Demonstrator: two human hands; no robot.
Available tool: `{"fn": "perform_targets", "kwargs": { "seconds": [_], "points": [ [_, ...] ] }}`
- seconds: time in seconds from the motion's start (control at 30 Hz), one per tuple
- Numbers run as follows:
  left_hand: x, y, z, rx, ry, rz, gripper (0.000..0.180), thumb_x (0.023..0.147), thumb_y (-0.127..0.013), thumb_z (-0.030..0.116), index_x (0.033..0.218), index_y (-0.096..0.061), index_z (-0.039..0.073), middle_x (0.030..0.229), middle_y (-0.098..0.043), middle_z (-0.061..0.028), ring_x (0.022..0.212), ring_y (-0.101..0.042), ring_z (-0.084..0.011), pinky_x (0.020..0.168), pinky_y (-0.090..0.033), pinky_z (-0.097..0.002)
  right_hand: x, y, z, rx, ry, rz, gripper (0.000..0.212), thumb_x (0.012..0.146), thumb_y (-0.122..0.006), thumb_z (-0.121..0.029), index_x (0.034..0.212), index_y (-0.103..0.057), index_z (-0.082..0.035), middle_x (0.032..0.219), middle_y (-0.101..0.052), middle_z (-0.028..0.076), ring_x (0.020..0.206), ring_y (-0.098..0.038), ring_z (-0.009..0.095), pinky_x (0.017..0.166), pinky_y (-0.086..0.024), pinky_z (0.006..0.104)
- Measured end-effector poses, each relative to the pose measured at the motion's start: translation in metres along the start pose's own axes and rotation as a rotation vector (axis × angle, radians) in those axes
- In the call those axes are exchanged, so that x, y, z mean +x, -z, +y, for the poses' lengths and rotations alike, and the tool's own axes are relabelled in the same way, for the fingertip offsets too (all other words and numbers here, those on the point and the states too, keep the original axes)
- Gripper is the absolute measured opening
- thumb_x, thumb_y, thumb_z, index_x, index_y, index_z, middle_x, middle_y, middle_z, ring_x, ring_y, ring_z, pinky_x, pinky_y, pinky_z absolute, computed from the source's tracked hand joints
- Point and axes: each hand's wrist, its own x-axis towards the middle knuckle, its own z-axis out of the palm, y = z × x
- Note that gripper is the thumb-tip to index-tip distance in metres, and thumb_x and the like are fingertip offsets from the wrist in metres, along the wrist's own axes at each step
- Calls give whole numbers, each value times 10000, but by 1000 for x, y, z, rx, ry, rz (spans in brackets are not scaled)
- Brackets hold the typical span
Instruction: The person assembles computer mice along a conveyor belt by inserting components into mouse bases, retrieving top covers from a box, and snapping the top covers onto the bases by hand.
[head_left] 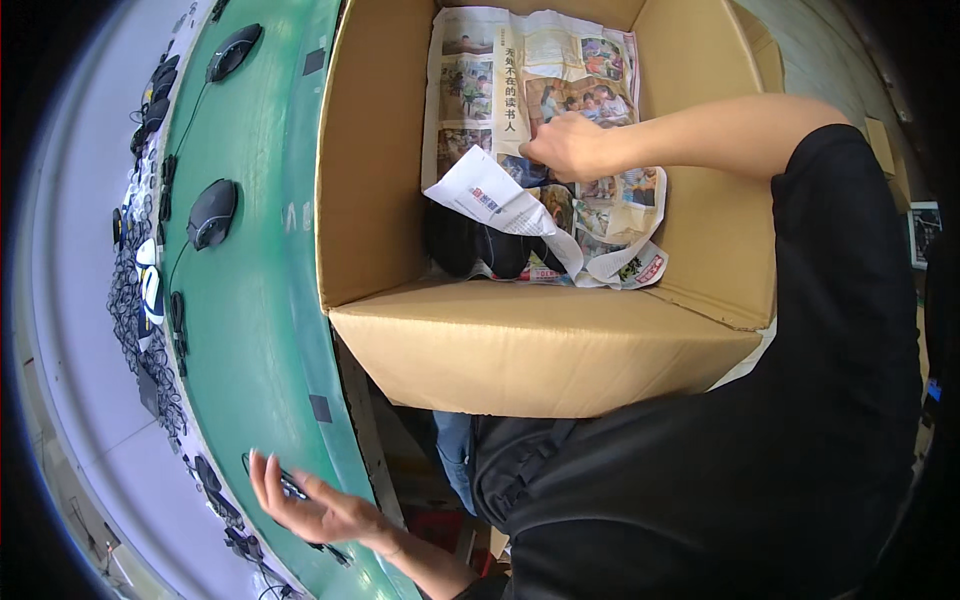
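My right hand reaches into an open cardboard box, its fingers curled against a printed newspaper. A corner of the newspaper is folded over near that hand. Beneath the fold several black computer mice are partly covered. My left hand hovers at the lower left over a green conveyor belt, fingers apart. Between its thumb and fingers shows a small dark, shiny thing, mostly hidden; no firm grip on it is visible.
Two black mice with bundled cables, an upper one and a lower one, lie on the belt. Beyond its far edge are many coiled cables and dark parts on a pale surface. The box walls rise around my right forearm.
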Motion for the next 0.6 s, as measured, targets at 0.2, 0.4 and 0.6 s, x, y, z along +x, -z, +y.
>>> {"fn": "perform_targets", "kwargs": {
  "seconds": [0.2, 0.4, 0.6],
  "points": [
    [10, -23, 38, -125, -56, -213, 282, 886, -543, 0, 1163, -581, -32, 1292, -546, -212, 1195, -535, -322, 996, -440, -421, 19, 44, 8, 58, 81, 126, 226, 689, -656, -114, 901, -671, -37, 775, -663, 211, 758, -672, 394, 640, -539, 490],
    [47, -44, 81, -507, 14, -290, 753, 740, -806, 135, 1378, -427, 11, 1429, -447, -187, 1302, -447, -347, 1082, -357, -431, -3, 186, 14, 415, -143, 703, 186, 817, -605, -163, 918, -710, -47, 832, -711, 100, 745, -677, 214, 705, -532, 331],
    [87, -50, 102, -1014, -6, -285, 1120, 629, -879, 150, 1493, -185, -7, 1438, -364, -182, 1323, -367, -278, 1125, -276, -406, -12, 237, -108, 952, 211, 580, 266, 786, -590, -155, 1007, -706, -63, 929, -714, 153, 877, -685, 265, 775, -521, 327]
  ]
}}
